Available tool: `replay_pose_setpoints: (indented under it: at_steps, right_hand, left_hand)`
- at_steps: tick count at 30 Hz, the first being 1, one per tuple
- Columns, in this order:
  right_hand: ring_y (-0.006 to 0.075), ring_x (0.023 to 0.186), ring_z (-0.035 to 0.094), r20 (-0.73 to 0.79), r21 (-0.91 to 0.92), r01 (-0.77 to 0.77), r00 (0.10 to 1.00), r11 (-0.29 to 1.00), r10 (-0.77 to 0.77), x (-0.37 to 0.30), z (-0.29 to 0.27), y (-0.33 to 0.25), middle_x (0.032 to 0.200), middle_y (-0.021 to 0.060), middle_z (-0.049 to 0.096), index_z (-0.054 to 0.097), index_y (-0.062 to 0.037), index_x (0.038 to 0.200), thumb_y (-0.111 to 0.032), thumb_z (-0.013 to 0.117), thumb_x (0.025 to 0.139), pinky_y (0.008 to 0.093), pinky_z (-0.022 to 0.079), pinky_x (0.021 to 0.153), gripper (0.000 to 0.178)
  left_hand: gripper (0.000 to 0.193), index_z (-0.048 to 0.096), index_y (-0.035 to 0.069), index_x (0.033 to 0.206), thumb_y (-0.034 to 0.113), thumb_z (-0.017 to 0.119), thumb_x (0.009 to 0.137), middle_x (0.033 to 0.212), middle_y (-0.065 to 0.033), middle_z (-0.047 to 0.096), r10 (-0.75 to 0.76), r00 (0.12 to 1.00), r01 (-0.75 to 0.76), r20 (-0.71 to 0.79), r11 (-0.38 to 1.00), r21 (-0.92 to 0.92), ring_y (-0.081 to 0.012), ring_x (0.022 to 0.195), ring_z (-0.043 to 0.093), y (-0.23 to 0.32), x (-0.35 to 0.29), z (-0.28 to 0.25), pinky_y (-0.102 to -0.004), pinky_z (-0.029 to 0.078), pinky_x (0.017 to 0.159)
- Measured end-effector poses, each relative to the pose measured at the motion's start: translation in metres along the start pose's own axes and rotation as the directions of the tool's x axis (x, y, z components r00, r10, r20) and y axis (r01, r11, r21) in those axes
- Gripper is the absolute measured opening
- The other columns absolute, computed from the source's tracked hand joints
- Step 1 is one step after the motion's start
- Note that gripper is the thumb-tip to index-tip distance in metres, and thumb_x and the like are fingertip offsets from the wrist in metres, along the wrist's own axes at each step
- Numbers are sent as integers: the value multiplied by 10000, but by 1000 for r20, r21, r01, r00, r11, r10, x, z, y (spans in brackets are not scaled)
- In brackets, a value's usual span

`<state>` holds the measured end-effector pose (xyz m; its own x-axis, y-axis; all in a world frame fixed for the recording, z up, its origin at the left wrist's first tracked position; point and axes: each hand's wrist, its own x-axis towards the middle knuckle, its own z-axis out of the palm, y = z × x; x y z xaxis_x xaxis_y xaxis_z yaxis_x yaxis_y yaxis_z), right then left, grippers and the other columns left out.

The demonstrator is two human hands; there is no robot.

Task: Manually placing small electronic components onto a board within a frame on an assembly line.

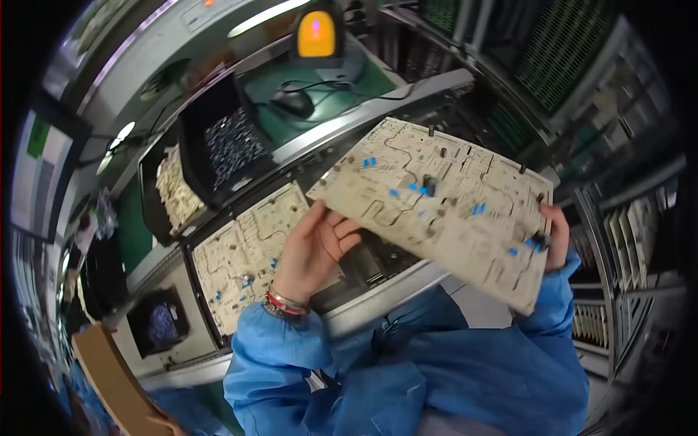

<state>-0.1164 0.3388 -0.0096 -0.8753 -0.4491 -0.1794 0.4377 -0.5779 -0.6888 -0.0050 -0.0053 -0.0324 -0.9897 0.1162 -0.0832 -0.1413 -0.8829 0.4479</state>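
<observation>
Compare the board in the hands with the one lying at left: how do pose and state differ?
The held board is raised and tilted; the lying board rests lower, on the dark track. The right hand grips the held board's edge; neither hand grips the lying board. The held board shows nearly whole; the left hand partly hides the lying board. Both are pale with small blue parts.

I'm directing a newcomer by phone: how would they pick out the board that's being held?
Start from the person's blue garment at the bottom. Just above it, a large cream circuit board sits at an angle, its right edge in the right hand. The similar board farther left lies down on the work surface; only this one is lifted.
</observation>
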Motion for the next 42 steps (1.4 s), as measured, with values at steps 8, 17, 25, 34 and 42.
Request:
replay_pose_setpoints:
  at_steps: [8, 17, 25, 34, 42]
  right_hand:
    - [260, 999, 602, 20, -228, -72, 997, 971, 78, 81, -35, -14, 1145, 177, 589, 443, 63, 1244, -223, 504, 851, 351, 478, 874, 490]
    - [240, 1188, 470, 216, -448, 150, 975, 882, -56, 100, -29, -6, 1309, 166, 470, 349, 92, 1320, -230, 511, 889, 330, 337, 1019, 562]
    - [227, 1144, 504, 274, -503, 194, 960, 842, -58, 95, -37, -13, 1261, 177, 505, 366, 90, 1301, -319, 505, 900, 318, 371, 983, 590]
    - [232, 1137, 511, 258, -394, 111, 966, 912, -7, 74, -39, -12, 1252, 171, 508, 309, 60, 1339, -174, 536, 880, 341, 377, 988, 563]
    - [205, 1112, 536, 69, -500, 104, 994, 860, -80, 115, -60, -10, 1232, 157, 530, 317, 53, 1350, -2, 526, 865, 302, 407, 969, 531]
  left_hand:
    - [471, 364, 5, 1298, -52, 412, 833, 1175, -187, 556, 9, 983, 33, -184, 975, 220, -297, 1028, 592, 1, -13, 1, -355, 517, 852]
    - [561, 379, 56, 1314, -127, 427, 786, 1224, -163, 532, 15, 978, 13, -210, 991, 132, -300, 1071, 567, -10, -11, -9, -436, 472, 916]
    - [456, 346, 32, 1320, 16, 446, 875, 1235, -187, 511, 63, 969, -61, -238, 998, 16, -323, 1053, 571, -10, -11, -19, -422, 491, 879]
    - [449, 325, 57, 1335, 27, 437, 901, 1265, -165, 491, 118, 970, -97, -211, 990, 107, -319, 1096, 545, -23, -13, 0, -452, 453, 938]
    - [568, 75, 68, 1427, 161, 400, 971, 1263, -188, 488, -269, 943, 331, -198, 826, 456, -268, 1012, 594, -27, -22, 25, -334, 476, 885]
